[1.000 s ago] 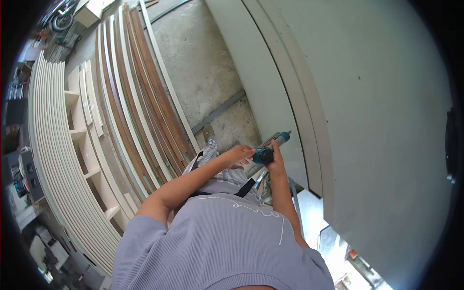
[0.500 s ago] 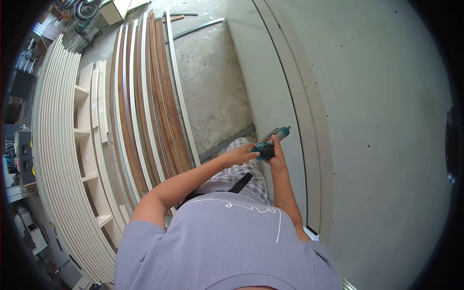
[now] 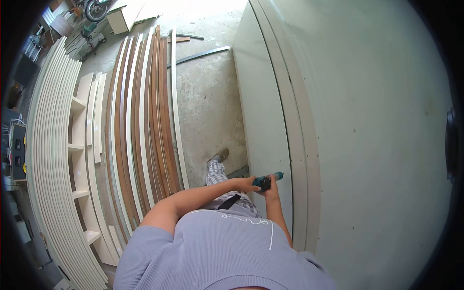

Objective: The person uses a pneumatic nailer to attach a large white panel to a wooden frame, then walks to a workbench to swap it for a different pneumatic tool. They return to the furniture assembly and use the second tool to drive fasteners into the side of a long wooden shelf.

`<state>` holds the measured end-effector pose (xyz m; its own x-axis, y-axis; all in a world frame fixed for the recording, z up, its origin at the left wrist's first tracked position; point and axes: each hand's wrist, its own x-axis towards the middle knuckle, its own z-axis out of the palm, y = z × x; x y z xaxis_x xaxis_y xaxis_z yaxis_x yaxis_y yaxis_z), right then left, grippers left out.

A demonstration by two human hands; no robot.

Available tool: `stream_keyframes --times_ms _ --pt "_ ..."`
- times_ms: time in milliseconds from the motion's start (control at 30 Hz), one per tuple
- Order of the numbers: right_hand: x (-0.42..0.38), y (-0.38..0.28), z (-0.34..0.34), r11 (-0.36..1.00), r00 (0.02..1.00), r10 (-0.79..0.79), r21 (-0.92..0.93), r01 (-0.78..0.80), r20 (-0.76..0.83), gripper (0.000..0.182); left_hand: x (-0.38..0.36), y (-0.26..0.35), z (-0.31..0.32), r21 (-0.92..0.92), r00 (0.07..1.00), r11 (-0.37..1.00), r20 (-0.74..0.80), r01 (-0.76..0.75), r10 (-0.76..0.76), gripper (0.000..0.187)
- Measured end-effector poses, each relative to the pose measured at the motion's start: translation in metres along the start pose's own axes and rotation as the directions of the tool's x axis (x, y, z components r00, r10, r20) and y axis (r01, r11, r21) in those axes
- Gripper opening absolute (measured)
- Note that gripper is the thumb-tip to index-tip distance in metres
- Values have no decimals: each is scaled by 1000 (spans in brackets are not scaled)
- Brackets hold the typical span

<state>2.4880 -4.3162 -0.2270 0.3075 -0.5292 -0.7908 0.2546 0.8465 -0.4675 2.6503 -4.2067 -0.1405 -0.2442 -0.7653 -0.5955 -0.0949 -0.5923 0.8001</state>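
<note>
A teal and black power screw gun (image 3: 263, 182) is held at waist height, its nose turned right towards the pale board (image 3: 263, 111). My left hand (image 3: 245, 184) is closed around its rear part. Further forward, my right hand (image 3: 273, 187) grips it near the nose. The teal tip lies over the board's face close to the dark seam; whether it touches cannot be made out. Rows of small dark screw heads or holes mark the large panel (image 3: 377, 159) beyond the seam.
Long brown and white strips (image 3: 159, 111) lie on the concrete floor (image 3: 208, 96) to the left. Past them are a shelf-like frame (image 3: 79, 164) and stacked cream panels (image 3: 48, 159). A metal bar (image 3: 203, 54) lies ahead. One shoe (image 3: 222, 154) shows near the board.
The view has shifted, and the hands with the screw gun sit lower and slightly left in the picture. A shod foot now shows on the floor. Both hands keep their hold.
</note>
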Motion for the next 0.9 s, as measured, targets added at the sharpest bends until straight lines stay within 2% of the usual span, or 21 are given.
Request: stream_keyframes --times_ms 67,100,133,200,267,300,367,400,467,500,567,600,733,900 --pt "-1 -11 23 964 962 248 127 -233 -116 31 7 12 -29 -35 999 999 8 34 -34 75" --pt "13 -13 27 947 942 305 155 -283 -141 32 14 16 -44 -36 999 998 20 42 -42 75" --pt "29 -16 35 944 939 309 166 -285 -148 32 21 17 -60 -42 999 999 40 24 -22 76" --pt "50 -18 43 934 943 331 157 -321 -40 35 30 19 -84 -51 996 998 88 22 -17 77" --pt "51 -28 74 942 946 319 126 -311 -50 34 32 24 -109 5 997 997 -3 -72 72 76" --pt "57 -34 92 952 953 301 72 -298 -32 33 31 27 -120 -1 998 998 20 -63 63 76" --pt "73 -39 114 978 981 190 79 -193 51 28 25 38 -142 60 975 982 -119 -182 188 75" --pt "80 -44 129 977 981 190 91 -193 40 28 22 48 -155 60 978 983 -105 -176 181 75" --pt "83 -59 159 987 990 127 91 -132 65 25 18 68 -173 -92 989 989 -100 -115 106 74" --pt "89 -67 168 987 991 124 95 -130 58 25 20 73 -180 -143 985 979 -107 -147 133 73" --pt "95 -80 183 977 980 194 76 -197 45 27 23 83 -190 -141 989 983 -108 -117 103 72" --pt "95 -83 188 978 980 193 74 -196 46 27 23 89 -195 -138 991 987 -115 -87 71 72" --pt "92 -92 210 975 980 195 102 -197 29 29 26 92 -203 -95 976 986 -181 -137 119 71" --pt "103 -87 209 965 976 217 146 -218 23 29 12 110 -217 -132 985 987 -159 -90 68 69"
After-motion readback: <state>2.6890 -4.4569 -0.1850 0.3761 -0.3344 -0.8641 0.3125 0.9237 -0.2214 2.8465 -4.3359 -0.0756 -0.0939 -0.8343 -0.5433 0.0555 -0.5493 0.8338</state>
